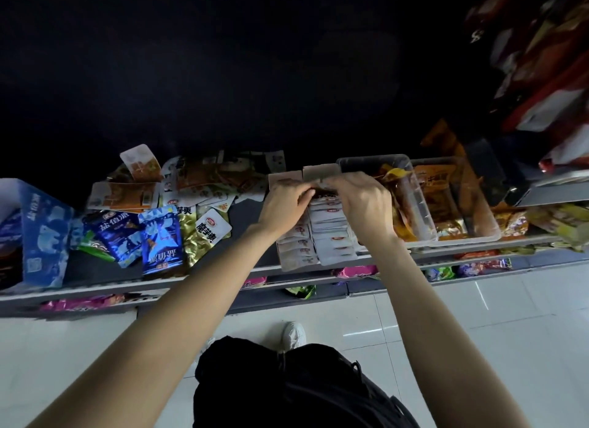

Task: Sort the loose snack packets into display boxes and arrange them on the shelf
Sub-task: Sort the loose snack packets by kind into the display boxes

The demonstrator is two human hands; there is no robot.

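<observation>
A: Clutter all along this shelf (197, 281)! On the left a blue carton (44, 233) stands upright, and loose blue packets (161, 239) and white-and-orange packets (127, 191) are heaped beside it.

B: And on the right, two clear tubs (424, 233) side by side, both holding orange and yellow packets, touching the cardboard display box (288, 265).

A: That box sits at the shelf's front edge, long axis running front to back, open flaps (320, 172) up at the far end. Inside are white packets (331, 236) in two rows, overlapping like shingles.

B: Grip check: the left hand (285, 201) and right hand (360, 198) meet at the far end, fingers curled, pinching a dark packet (322, 192) above the rows.

A: The forearms cover some of the box's sides.
</observation>
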